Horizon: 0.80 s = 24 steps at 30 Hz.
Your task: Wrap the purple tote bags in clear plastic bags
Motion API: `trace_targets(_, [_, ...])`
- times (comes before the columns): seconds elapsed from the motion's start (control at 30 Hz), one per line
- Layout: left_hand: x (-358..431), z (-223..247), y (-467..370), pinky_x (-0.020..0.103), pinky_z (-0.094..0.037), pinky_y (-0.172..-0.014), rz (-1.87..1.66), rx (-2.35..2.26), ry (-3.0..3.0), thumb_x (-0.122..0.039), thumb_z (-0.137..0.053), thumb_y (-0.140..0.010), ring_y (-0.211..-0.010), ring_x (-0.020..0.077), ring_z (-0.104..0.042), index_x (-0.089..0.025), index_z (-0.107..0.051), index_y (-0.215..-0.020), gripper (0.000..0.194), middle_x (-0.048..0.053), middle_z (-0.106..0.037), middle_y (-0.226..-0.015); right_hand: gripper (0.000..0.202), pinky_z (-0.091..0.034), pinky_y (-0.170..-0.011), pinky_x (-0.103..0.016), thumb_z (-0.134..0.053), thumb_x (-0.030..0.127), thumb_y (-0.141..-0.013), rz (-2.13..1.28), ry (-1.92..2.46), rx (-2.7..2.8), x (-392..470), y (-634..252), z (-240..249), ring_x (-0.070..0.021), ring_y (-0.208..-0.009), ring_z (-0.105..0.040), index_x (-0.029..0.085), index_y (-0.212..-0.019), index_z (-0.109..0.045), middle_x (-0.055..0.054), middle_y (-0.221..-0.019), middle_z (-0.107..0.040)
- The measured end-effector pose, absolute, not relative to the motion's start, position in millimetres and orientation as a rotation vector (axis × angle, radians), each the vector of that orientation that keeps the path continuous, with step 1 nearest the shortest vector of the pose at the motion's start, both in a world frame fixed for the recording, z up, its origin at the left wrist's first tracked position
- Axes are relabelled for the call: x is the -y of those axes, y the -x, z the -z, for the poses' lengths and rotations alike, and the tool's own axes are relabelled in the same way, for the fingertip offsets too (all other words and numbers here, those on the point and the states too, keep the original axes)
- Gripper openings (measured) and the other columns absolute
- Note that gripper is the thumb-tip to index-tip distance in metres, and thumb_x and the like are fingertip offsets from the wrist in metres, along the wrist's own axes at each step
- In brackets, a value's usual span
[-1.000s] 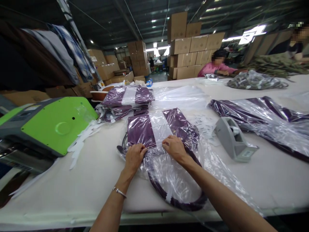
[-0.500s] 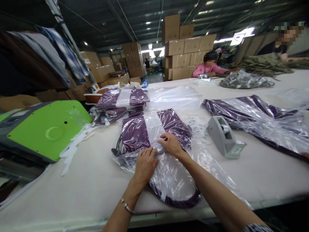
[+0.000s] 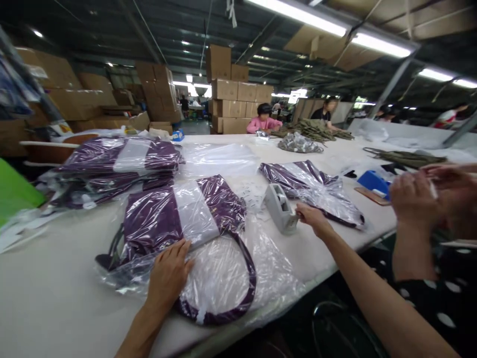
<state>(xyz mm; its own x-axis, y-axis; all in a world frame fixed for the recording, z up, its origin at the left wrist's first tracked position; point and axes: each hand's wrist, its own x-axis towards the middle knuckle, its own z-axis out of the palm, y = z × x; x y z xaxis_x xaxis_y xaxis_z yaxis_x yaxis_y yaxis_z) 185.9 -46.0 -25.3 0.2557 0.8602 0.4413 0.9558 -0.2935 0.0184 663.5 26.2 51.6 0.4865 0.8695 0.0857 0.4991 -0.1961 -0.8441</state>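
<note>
A dark purple bag (image 3: 152,214) lies folded in a clear plastic sleeve (image 3: 276,263), with a pale sheet (image 3: 196,209) banded across its middle. Its long purple strap (image 3: 251,278) curves out toward the table's front edge inside the plastic. My left hand (image 3: 169,271) rests flat on the sleeve at the bag's lower edge, fingers stretched out. To the right stands a grey tape dispenser (image 3: 280,211). At its front end my right hand (image 3: 313,219) is closed in a pinch on the tape, which hardly shows between the fingers.
Wrapped purple bags (image 3: 126,159) are stacked at the left, beside clear plastic sleeves (image 3: 219,156). Another wrapped bag (image 3: 305,181) lies beyond the dispenser. At the right are a co-worker's hands (image 3: 421,199) and a blue dispenser (image 3: 374,184). Cardboard boxes (image 3: 234,107) stand behind.
My right hand has left the bag and moved right to the tape dispenser. My left hand stays on the plastic. The view has turned right, bringing a co-worker's hands into sight.
</note>
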Motion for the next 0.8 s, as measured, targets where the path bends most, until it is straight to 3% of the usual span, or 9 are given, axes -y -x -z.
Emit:
trace_targets(0.1, [44,29,-183,0.046,-0.043,-0.099,0.548,1.655,2.28,-0.026,-0.057,-0.092,-0.12,0.0302,-0.058,-0.018,-0.056,-0.133,0.042,0.012,-0.063,-0.135,0.035,-0.048,-0.057,-0.027,-0.063,0.048,-0.076,-0.711,1.818,1.071,-43,-659,-48,-0.0162,-0.061,-0.062,0.015,-0.066,-0.068,-0.007,-0.069,-0.07])
trace_targets(0.27, [45,29,-183,0.045,-0.043,-0.098,0.558,1.642,2.257,-0.027,-0.054,-0.093,-0.119,0.0305,-0.059,-0.017,-0.056,-0.133,0.042,0.012,-0.064,-0.134,0.022,-0.042,-0.052,-0.023,-0.074,0.035,-0.061,-0.837,1.728,0.982,-57,-645,-57,-0.0124,-0.054,-0.056,0.015,-0.061,-0.064,-0.004,-0.059,-0.065])
trace_targets(0.5, [45,32,-182,0.045,-0.043,-0.099,0.563,1.658,2.266,-0.027,-0.054,-0.093,-0.12,0.03,-0.059,-0.017,-0.056,-0.132,0.041,0.012,-0.064,-0.134,0.02,-0.035,-0.048,-0.019,-0.071,0.033,-0.061,-0.776,1.607,0.845,-22,-646,-76,-0.0066,-0.051,-0.049,0.016,-0.069,-0.062,0.0,-0.065,-0.064])
trace_targets(0.8, [51,24,-187,0.045,-0.043,-0.101,0.608,1.759,2.253,-0.024,-0.061,-0.09,-0.122,0.0288,-0.057,-0.02,-0.056,-0.133,0.043,0.01,-0.064,-0.134,0.024,-0.034,-0.045,-0.024,-0.074,0.035,-0.054,-0.893,1.749,0.736,34,-649,-19,-0.0091,-0.046,-0.044,0.016,-0.06,-0.061,-0.001,-0.055,-0.057])
